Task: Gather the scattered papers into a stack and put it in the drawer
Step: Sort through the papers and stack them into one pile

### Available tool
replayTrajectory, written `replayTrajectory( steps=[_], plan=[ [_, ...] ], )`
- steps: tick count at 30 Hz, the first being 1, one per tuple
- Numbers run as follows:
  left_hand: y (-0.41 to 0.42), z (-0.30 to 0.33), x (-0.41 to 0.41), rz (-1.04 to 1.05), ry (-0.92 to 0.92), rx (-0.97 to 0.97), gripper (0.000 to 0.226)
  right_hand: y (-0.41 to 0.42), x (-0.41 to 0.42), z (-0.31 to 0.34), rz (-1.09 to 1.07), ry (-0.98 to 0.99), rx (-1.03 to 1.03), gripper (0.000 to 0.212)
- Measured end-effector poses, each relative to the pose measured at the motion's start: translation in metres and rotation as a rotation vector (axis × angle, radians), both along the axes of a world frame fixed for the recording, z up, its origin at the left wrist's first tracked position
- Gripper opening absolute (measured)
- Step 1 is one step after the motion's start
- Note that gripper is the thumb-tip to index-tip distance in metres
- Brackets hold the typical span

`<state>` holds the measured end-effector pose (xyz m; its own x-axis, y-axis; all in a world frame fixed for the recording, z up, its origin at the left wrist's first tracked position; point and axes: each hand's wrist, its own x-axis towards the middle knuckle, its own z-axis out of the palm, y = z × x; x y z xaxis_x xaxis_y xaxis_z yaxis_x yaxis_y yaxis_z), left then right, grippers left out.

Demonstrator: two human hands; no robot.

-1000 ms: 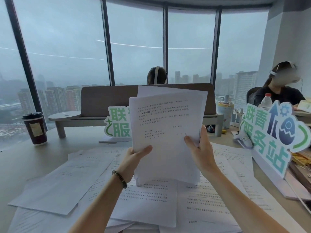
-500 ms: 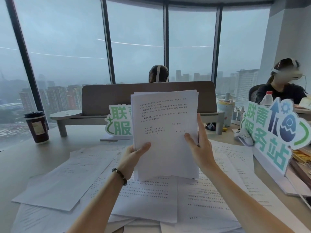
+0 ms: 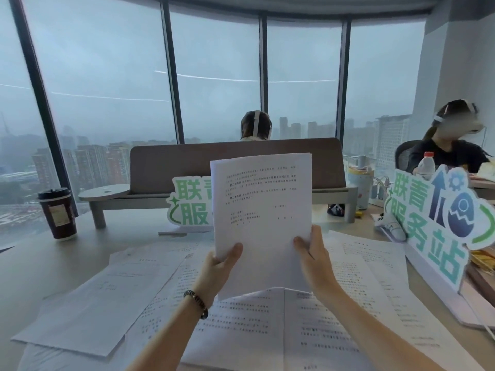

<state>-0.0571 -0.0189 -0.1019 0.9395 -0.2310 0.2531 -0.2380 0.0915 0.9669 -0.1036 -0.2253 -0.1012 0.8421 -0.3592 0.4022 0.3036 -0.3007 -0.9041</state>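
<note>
Two hands hold one sheaf of papers [image 3: 262,223] upright above the desk [image 3: 53,266], printed side toward the camera. The left hand [image 3: 218,269] grips the sheaf's lower left edge, its thumb [image 3: 232,254] lying across the front and the other fingers hidden behind the paper. The right hand [image 3: 312,257] grips the lower right edge in the same way, thumb in front near the bottom corner, fingers curled round the back. A beaded bracelet [image 3: 197,303] circles the left wrist.

Below and around both hands, loose sheets [image 3: 241,325] lie spread flat over the desk, overlapping one another. One large page [image 3: 99,298] lies out to the left of the left forearm, and more pages [image 3: 367,266] fan out to the right of the right hand. The sheaf's bottom edge hangs just above the sheets under the hands; whether it touches them cannot be told.

Beyond the left hand, far to the left, a dark paper cup with a lid [image 3: 57,214] stands on the desk. A green and white sign [image 3: 187,202] stands behind the sheaf, partly hidden by it. A larger sign of the same kind [image 3: 439,226] stands to the right of the right hand. No drawer shows.
</note>
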Motion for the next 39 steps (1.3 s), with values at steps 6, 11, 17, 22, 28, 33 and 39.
replayTrajectory(
  steps=[6, 11, 17, 22, 28, 33, 39],
  plan=[
    [0.003, -0.001, 0.004, 0.057, 0.02, 0.048, 0.019, -0.002, 0.004, -0.005, 0.018, 0.07, -0.06, 0.021],
    [0.003, -0.003, 0.001, 0.054, 0.041, 0.021, 0.021, -0.003, 0.003, -0.003, 0.037, 0.056, -0.042, 0.022],
    [0.003, -0.003, 0.0, 0.103, 0.074, 0.077, 0.018, -0.005, -0.004, -0.006, 0.137, 0.222, -0.197, 0.015],
    [0.016, 0.0, 0.013, 0.118, 0.24, 0.156, 0.027, -0.037, 0.002, 0.006, -0.246, 0.691, -0.921, 0.063],
    [0.014, -0.016, 0.024, 0.131, 0.378, 0.533, 0.039, -0.073, 0.008, -0.014, -0.17, 1.145, -0.855, 0.086],
    [0.012, -0.018, 0.028, 0.13, 0.359, 0.587, 0.037, -0.075, 0.011, -0.016, -0.279, 1.002, -0.874, 0.082],
    [0.011, -0.018, 0.03, 0.128, 0.343, 0.63, 0.038, -0.086, 0.009, -0.014, -0.36, 1.063, -0.891, 0.09]
  ],
)
